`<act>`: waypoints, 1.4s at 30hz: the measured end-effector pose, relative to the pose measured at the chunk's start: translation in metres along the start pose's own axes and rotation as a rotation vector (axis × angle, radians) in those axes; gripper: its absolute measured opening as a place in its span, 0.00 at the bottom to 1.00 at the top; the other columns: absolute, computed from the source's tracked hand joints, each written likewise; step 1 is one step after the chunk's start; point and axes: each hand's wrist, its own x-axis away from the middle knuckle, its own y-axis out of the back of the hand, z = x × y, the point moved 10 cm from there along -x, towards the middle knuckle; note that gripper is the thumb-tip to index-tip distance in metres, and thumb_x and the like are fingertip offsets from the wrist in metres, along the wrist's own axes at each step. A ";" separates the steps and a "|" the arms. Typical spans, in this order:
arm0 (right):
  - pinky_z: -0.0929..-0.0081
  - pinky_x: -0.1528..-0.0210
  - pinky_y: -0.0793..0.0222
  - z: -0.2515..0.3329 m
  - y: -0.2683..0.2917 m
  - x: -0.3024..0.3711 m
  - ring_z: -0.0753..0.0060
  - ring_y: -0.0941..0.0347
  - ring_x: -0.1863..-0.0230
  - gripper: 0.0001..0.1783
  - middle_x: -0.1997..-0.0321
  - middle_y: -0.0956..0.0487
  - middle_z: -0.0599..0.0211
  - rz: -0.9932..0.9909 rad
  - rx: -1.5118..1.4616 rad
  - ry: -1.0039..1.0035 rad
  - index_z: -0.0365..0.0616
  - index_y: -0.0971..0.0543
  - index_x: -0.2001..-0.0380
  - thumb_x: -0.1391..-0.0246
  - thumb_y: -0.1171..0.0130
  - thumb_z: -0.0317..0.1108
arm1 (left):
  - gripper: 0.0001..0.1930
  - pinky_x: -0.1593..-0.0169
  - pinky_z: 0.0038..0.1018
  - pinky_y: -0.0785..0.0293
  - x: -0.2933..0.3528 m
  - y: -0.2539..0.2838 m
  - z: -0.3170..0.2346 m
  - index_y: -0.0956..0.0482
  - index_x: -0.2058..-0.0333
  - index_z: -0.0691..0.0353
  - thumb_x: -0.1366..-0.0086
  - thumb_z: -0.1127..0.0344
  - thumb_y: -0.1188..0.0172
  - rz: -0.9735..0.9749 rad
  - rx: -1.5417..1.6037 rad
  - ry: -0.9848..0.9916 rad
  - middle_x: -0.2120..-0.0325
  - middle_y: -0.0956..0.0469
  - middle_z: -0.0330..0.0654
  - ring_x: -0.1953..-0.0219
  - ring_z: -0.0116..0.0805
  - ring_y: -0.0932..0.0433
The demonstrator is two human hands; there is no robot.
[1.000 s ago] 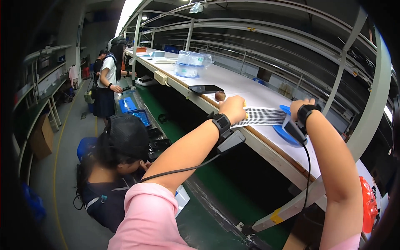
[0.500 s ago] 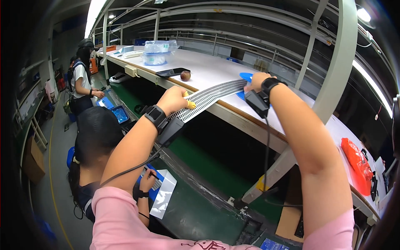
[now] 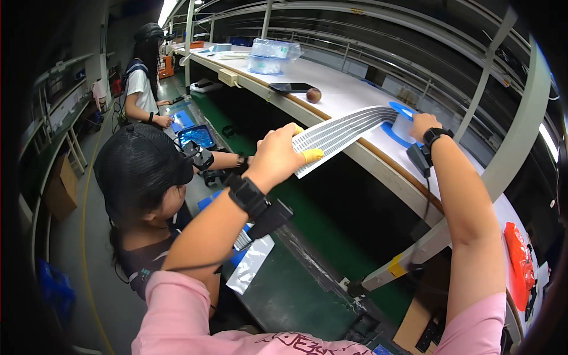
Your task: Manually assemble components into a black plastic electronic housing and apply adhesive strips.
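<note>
One strip (image 3: pixel 346 130), one blue reel (image 3: pixel 403 129)! Left hand (image 3: pixel 276 156), stretched forward, pinches the strip's end; right hand (image 3: pixel 425 126) meets the reel, grip unclear.

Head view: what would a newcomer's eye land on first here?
Probably the long, pale strip with dark markings, curving from the left hand, with its yellow-covered fingertips, to a blue-and-white reel on the raised bench, with the right hand at the reel. Next might come the bright red plastic at far right, then the co-worker in a black cap at lower left.
</note>
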 end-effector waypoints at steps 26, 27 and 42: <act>0.70 0.59 0.33 -0.111 -0.031 0.281 0.64 0.30 0.56 0.14 0.63 0.25 0.60 -0.372 -0.322 0.234 0.33 0.27 0.63 0.53 0.51 0.30 | 0.18 0.51 0.33 0.33 -0.178 0.100 0.405 0.24 0.64 0.67 0.51 0.62 0.49 -0.727 -0.013 1.033 0.58 0.27 0.53 0.53 0.44 0.28; 0.70 0.59 0.33 -0.144 -0.075 0.301 0.64 0.30 0.56 0.14 0.63 0.24 0.60 -0.329 -0.283 0.170 0.33 0.27 0.64 0.53 0.51 0.30 | 0.18 0.51 0.32 0.33 -0.170 0.098 0.408 0.24 0.62 0.67 0.50 0.62 0.50 -0.628 -0.032 0.988 0.57 0.27 0.52 0.52 0.43 0.29; 0.73 0.67 0.32 -0.372 -0.209 1.078 0.70 0.29 0.76 0.06 0.73 0.22 0.60 0.100 0.024 -0.933 0.34 0.23 0.78 0.61 0.47 0.26 | 0.24 0.60 0.34 0.32 -0.103 -0.118 0.231 0.27 0.60 0.58 0.45 0.45 0.52 0.294 -0.850 0.024 0.63 0.26 0.50 0.61 0.41 0.27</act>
